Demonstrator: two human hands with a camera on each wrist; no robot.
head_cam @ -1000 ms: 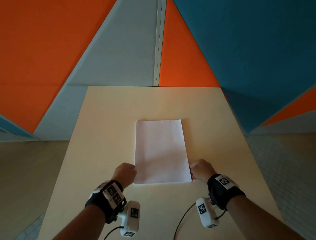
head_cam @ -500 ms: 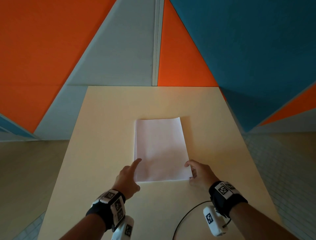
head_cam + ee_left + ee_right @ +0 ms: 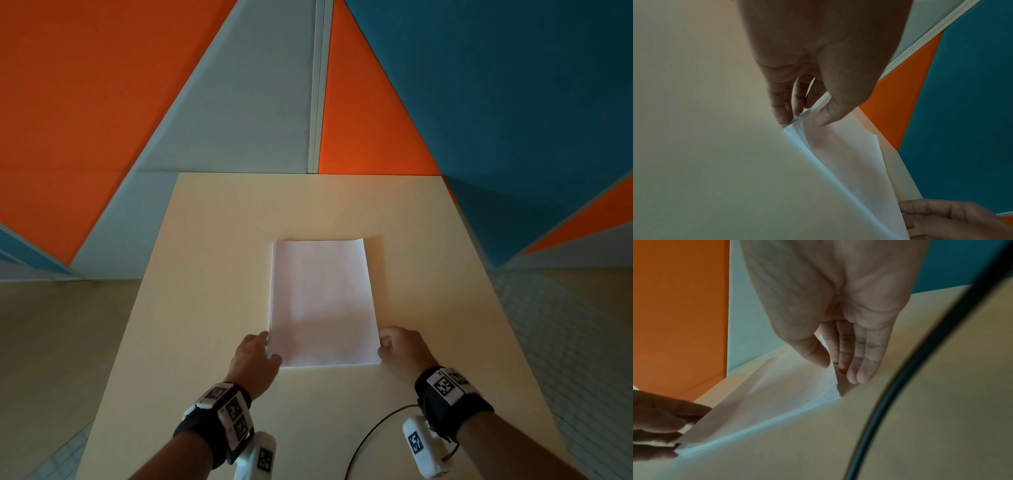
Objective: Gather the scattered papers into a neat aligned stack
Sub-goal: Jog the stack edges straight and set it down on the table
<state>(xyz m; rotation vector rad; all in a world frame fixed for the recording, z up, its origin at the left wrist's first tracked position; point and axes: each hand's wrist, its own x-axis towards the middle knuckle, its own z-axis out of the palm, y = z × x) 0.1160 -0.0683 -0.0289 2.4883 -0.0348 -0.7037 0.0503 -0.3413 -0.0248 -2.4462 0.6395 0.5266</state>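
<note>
Pale beige table (image 3: 219, 274), orange, grey and blue wall panels (image 3: 85, 102), tan floor (image 3: 51, 342)

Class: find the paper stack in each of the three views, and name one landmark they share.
Head: paper stack at centre, on the table, between both hands.
Left wrist: runs from centre to the bottom right, under the left hand.
Right wrist: lower left to centre, under the right hand.
Shared landmark: the orange wall panel.

Sheet count in paper stack (image 3: 322, 301): too fine to tell.
Black cable (image 3: 920, 369): blurred, cut off at 12 and 6 o'clock edges.
Forearms: cropped at 6 o'clock, head view.
</note>
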